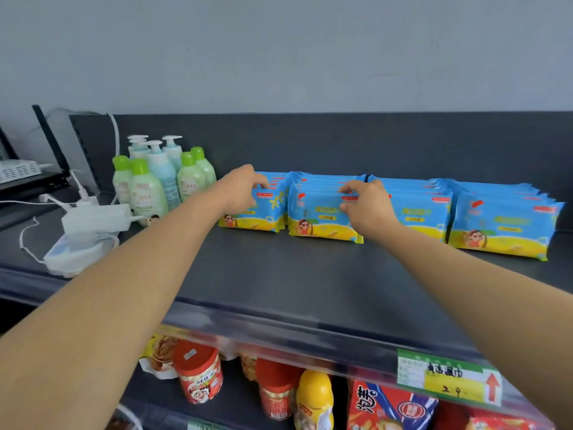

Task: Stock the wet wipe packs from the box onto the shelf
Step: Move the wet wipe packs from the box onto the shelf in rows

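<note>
Leftmost on the dark grey shelf (279, 274), at mid-left of the frame, stand seven plastic lotion bottles (148, 184): four pale green with green caps, three white-and-teal pump ones. Right of them, four rows of blue-and-yellow wet wipe packs (322, 218) with a cartoon child stand on edge across the middle; the count in each row cannot be told. The left hand (240, 189) grips the first row's top edge; the right hand (366, 206) pinches the second row's front pack.
</note>
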`<state>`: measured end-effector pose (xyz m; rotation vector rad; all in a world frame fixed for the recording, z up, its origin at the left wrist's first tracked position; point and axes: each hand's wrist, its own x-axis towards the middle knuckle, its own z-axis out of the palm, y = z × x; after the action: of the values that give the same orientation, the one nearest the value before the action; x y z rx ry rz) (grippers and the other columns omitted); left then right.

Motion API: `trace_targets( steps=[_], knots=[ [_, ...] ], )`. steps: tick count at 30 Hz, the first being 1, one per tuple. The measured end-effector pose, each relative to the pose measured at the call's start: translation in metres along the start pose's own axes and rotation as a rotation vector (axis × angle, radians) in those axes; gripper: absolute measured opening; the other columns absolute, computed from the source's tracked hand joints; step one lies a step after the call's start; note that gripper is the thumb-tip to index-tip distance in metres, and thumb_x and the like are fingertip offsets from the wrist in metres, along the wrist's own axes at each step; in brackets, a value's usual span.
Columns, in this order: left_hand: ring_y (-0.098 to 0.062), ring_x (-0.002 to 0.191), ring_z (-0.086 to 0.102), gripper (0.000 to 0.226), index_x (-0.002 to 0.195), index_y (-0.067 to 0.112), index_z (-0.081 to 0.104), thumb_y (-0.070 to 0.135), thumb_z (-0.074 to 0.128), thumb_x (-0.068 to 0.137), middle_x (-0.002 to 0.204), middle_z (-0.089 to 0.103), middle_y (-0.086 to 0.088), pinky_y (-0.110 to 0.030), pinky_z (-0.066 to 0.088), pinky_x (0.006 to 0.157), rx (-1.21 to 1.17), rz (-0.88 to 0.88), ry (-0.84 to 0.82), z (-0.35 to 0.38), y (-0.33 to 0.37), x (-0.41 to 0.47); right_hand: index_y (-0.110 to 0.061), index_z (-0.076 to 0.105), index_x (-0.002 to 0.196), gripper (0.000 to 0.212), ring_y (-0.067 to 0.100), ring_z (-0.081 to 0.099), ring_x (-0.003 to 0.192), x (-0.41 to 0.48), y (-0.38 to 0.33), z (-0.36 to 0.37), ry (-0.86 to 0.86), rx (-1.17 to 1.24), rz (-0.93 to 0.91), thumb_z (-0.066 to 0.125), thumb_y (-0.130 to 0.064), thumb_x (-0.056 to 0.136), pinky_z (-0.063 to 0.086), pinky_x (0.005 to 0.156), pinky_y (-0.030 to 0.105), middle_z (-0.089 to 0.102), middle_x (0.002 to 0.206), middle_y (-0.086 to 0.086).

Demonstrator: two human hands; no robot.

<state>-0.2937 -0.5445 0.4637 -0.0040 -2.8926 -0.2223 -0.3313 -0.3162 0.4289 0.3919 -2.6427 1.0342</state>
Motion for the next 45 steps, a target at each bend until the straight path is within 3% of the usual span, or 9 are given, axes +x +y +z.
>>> trace_targets(
  steps=[3,5,11,19,26,31,38,41,45],
  knots=[
    [-0.027,0.111,0.050,0.038,0.114,0.011,0.058,-0.002,0.066,0.080,0.117,0.050,-0.011,-0.037,0.044,0.092,-0.089,0.019,0.066,0.004,-0.006,0.002,-0.017,0.053,0.124,0.040,0.027,0.051,0.111,-0.002,0.001,0.007,-0.022,-0.034,-0.022,0.062,-0.011,0.086,0.047,0.097,0.039,0.039,0.129,0.012],
    [-0.025,0.111,0.050,0.037,0.112,0.010,0.057,-0.001,0.068,0.079,0.116,0.052,-0.009,-0.036,0.044,0.093,-0.117,0.030,0.090,0.006,-0.008,0.003,-0.018,0.051,0.125,0.044,0.029,0.043,0.122,-0.003,0.001,0.009,-0.013,-0.073,-0.033,0.066,-0.013,0.083,0.041,0.104,0.041,0.039,0.129,0.012],
    [-0.023,0.117,0.045,0.037,0.115,0.010,0.058,0.001,0.068,0.080,0.117,0.049,-0.010,-0.038,0.042,0.099,-0.113,0.052,0.125,0.010,-0.009,0.004,-0.019,0.049,0.128,0.043,0.029,0.034,0.120,-0.007,-0.004,0.017,0.104,-0.217,-0.053,0.062,-0.015,0.087,0.035,0.103,0.035,0.037,0.128,0.012],
    [-0.026,0.120,0.042,0.052,0.130,0.015,0.047,0.016,0.068,0.082,0.129,0.045,-0.007,-0.040,0.038,0.101,0.017,-0.007,0.249,0.015,-0.002,-0.010,-0.011,0.042,0.132,0.047,0.033,0.034,0.124,-0.027,-0.003,0.012,0.227,-0.360,-0.090,0.058,-0.015,0.088,0.036,0.098,0.040,0.035,0.137,0.013],
    [-0.022,0.116,0.048,0.027,0.116,0.010,0.057,0.009,0.057,0.089,0.120,0.054,-0.007,-0.035,0.040,0.099,-0.139,0.083,0.349,0.015,0.048,-0.056,-0.008,0.057,0.119,0.029,0.029,0.044,0.119,-0.073,0.007,-0.027,0.228,-0.183,-0.269,0.050,-0.006,0.091,0.035,0.096,0.035,0.054,0.126,0.008],
    [-0.012,0.103,0.054,0.027,0.115,0.009,0.059,0.007,0.060,0.088,0.113,0.059,-0.003,-0.014,0.035,0.085,-0.280,0.250,0.268,0.024,0.124,-0.102,-0.006,0.063,0.110,0.022,0.026,0.052,0.113,-0.126,0.028,-0.071,0.257,-0.099,-0.334,0.053,-0.006,0.091,0.036,0.093,0.029,0.063,0.115,0.008],
    [-0.017,0.095,0.059,0.024,0.107,0.009,0.063,0.010,0.064,0.084,0.103,0.064,-0.007,-0.021,0.041,0.085,-0.411,0.495,0.064,0.062,0.265,-0.190,-0.003,0.068,0.100,0.019,0.025,0.062,0.095,-0.247,0.110,-0.144,0.268,-0.030,-0.274,0.058,-0.004,0.084,0.038,0.079,0.017,0.069,0.099,0.010],
    [-0.023,0.089,0.059,0.022,0.104,0.006,0.066,0.009,0.064,0.082,0.097,0.065,-0.012,-0.025,0.037,0.075,-0.431,0.557,-0.084,0.103,0.330,-0.223,-0.004,0.069,0.097,0.018,0.029,0.063,0.088,-0.305,0.173,-0.163,0.199,-0.050,-0.171,0.058,-0.004,0.082,0.043,0.077,0.025,0.070,0.093,0.012],
    [-0.022,0.082,0.053,0.018,0.099,0.002,0.064,0.011,0.063,0.083,0.090,0.061,-0.011,-0.031,0.033,0.068,-0.444,0.520,-0.415,0.175,0.412,-0.261,-0.005,0.067,0.102,0.019,0.030,0.061,0.091,-0.373,0.265,-0.178,0.008,-0.118,0.035,0.055,-0.004,0.087,0.049,0.079,0.037,0.067,0.096,0.013]
  ],
)
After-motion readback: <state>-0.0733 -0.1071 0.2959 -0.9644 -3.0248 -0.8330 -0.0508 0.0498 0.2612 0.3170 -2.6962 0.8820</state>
